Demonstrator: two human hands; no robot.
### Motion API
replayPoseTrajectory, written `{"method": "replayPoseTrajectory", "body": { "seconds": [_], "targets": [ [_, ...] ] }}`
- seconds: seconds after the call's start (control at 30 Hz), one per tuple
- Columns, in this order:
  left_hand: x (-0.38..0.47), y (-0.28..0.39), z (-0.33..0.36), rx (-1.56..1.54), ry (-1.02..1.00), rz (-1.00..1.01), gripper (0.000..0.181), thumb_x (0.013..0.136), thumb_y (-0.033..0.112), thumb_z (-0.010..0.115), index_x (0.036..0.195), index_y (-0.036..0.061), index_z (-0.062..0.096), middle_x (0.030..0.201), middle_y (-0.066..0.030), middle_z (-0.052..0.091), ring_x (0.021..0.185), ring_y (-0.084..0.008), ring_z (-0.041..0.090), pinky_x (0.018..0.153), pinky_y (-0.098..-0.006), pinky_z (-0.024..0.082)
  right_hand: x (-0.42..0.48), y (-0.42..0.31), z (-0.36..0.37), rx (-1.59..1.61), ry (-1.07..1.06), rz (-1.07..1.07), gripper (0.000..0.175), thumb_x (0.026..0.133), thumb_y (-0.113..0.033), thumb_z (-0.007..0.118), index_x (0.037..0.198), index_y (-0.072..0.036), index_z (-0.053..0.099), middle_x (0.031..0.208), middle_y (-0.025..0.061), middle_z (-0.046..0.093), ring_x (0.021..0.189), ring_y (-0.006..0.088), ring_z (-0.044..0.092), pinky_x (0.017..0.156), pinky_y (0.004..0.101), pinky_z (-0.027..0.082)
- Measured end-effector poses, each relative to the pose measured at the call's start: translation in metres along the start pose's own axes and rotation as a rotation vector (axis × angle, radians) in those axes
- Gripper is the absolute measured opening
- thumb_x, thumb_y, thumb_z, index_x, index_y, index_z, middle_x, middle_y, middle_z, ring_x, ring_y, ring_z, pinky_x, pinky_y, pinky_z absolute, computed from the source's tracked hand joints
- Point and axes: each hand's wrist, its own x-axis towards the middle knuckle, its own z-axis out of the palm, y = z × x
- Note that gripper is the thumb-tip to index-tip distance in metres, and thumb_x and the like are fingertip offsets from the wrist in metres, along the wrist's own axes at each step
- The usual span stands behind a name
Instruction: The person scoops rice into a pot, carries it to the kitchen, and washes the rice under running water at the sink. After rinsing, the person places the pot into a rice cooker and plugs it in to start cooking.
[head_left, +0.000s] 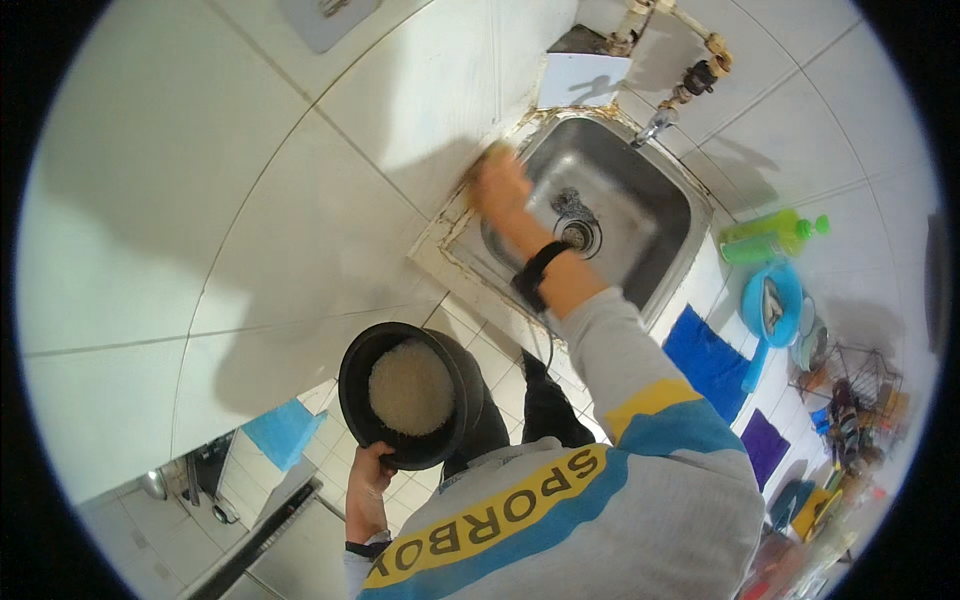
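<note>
My left hand (370, 471) grips the rim of a dark round pot (358, 394), tilted so its inside faces me. Pale grains that look like uncooked rice (411, 386) cover the pot's bottom. My right hand (504, 186) reaches across the stainless steel sink (641, 225) to the ledge by its left rim. Motion blurs this hand; something brownish shows at its fingers, but I cannot make out whether it is held. Below my right forearm, a grey scouring pad (570, 204) lies beside the sink drain (579, 237).
A metal tap (658, 124) projects from the wall over the sink corner. Green bottles (765, 236) and a blue plastic dipper (786, 300) stand to the right. Beyond a blue cloth (705, 367) are a purple cloth (765, 446) and a wire rack (862, 367) among crowded kitchenware.
</note>
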Motion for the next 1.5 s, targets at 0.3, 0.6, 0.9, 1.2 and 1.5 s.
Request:
{"method": "replayPoseTrajectory", "body": {
  "seconds": [0.3,0.6,0.9,1.2,1.5],
  "targets": [
    [-0.005,-0.019,0.001,-0.080,-0.015,0.030,0.020,0.066,0.001,0.056,0.086,0.0027,0.054,0.065,-0.0031,0.053,0.042,-0.0146,0.046,0.033,-0.0243,0.031,0.009,0.164,-0.038,1.255,-0.387,0.663,0.031,0.079,-0.022,0.060,0.105,-0.005,0.063,0.102,0.0205,0.061,0.094,0.0330,0.060,0.082,0.0403,0.049],
    [0.003,-0.017,0.000,-0.030,-0.015,-0.008,0.016,0.067,0.000,0.054,0.083,0.0044,0.053,0.064,-0.0031,0.050,0.043,-0.0160,0.046,0.034,-0.0261,0.032,0.048,0.063,-0.019,0.141,-0.025,0.016,0.034,0.079,-0.033,0.062,0.100,-0.007,0.064,0.110,0.0171,0.057,0.110,0.0331,0.047,0.089,0.0427,0.045],
    [0.011,-0.022,0.009,-0.005,-0.035,-0.036,0.012,0.070,0.006,0.055,0.082,0.0076,0.055,0.069,-0.0024,0.055,0.047,-0.0151,0.048,0.035,-0.0258,0.031,0.051,0.099,-0.078,-0.427,-0.449,-0.662,0.018,0.077,-0.018,0.058,0.085,-0.005,0.069,0.088,0.0132,0.065,0.083,0.0287,0.062,0.073,0.0371,0.051],
    [0.012,-0.013,0.008,-0.001,0.026,-0.002,0.016,0.068,0.006,0.056,0.084,0.0067,0.053,0.067,-0.0022,0.054,0.043,-0.0146,0.047,0.034,-0.0238,0.034,-0.031,0.139,-0.081,0.101,-0.242,-0.136,0.025,0.077,-0.025,0.061,0.098,-0.015,0.068,0.101,0.0146,0.061,0.092,0.0326,0.059,0.080,0.0385,0.048],
    [-0.008,-0.022,-0.005,-0.060,0.038,0.016,0.019,0.068,0.003,0.054,0.087,0.0047,0.055,0.065,-0.0023,0.053,0.042,-0.0149,0.046,0.033,-0.0248,0.033,0.053,0.018,-0.049,-0.253,-0.575,-0.367,0.028,0.073,-0.020,0.065,0.096,-0.003,0.066,0.110,0.0186,0.055,0.100,0.0329,0.055,0.083,0.0410,0.049]
  ]
}}
